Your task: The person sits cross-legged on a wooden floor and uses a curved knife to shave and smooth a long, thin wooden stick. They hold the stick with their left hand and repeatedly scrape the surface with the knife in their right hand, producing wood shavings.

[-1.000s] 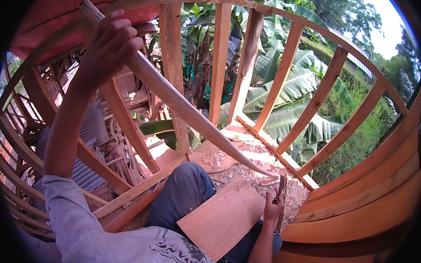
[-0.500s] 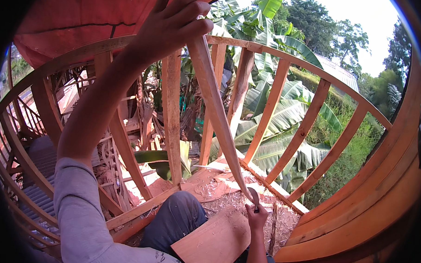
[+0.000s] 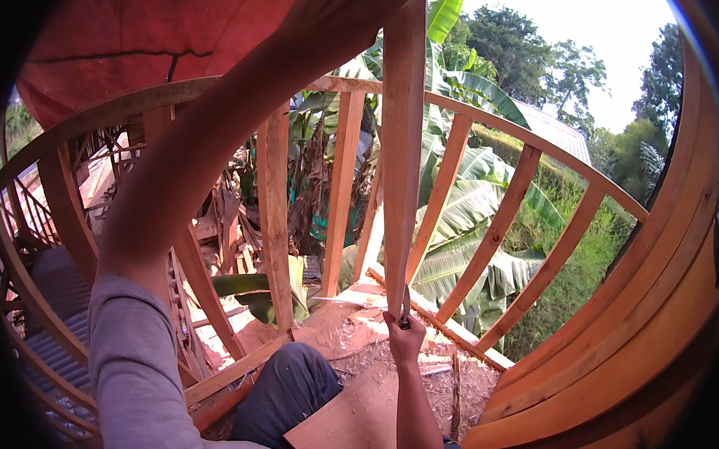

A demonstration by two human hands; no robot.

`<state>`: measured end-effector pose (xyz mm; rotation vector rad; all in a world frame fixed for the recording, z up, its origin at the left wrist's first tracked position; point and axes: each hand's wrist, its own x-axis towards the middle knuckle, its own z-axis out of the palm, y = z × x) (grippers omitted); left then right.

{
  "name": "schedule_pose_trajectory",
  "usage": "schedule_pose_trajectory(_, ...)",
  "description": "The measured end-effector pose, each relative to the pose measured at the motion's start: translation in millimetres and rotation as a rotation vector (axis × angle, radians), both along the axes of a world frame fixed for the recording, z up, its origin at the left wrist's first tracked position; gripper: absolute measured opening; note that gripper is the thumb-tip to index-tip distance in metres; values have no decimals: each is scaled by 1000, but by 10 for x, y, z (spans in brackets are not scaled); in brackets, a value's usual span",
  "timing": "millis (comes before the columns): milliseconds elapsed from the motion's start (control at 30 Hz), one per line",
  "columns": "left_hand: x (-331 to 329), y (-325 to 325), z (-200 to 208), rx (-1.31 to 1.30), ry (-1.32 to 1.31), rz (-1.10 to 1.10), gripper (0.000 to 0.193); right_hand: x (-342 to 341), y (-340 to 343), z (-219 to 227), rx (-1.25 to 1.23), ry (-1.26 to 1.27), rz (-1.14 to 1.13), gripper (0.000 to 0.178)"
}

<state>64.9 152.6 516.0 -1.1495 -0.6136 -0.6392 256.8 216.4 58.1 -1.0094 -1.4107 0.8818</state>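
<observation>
A long wooden bar stands nearly upright in front of me, its upper end running out of view. My left hand is at the bar's top, with its fingers cut off by the upper edge of the picture. My right hand is closed round the dark handle of a knife by the bar's lower end. The blade, seen almost edge-on, lies along the wood. Across my lap rests a flat wooden board, beside my left knee.
A curved-looking wooden railing with several slats surrounds the front. Wood shavings cover the floor, where a thin stick stands. Wooden planks line the right side. A red tarp hangs upper left; banana leaves grow beyond.
The bar has swung from slanted to nearly upright. My left hand has risen to the upper edge and rightward; my right hand has moved up and left with the knife, its blade now seen edge-on.
</observation>
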Motion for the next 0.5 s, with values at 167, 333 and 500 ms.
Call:
schedule_pose_trajectory(167,147,-368,-713,-136,-261,-184,59,-358,-43,380,17,100,33,30)
schedule_pose_trajectory(333,228,-379,-1875,-820,-664,-268,83,-526,-100,738,44,171,31,34)
schedule_pose_trajectory(500,255,35,-2184,-976,-789,-327,72,-817,-259,952,44,235,118,32)
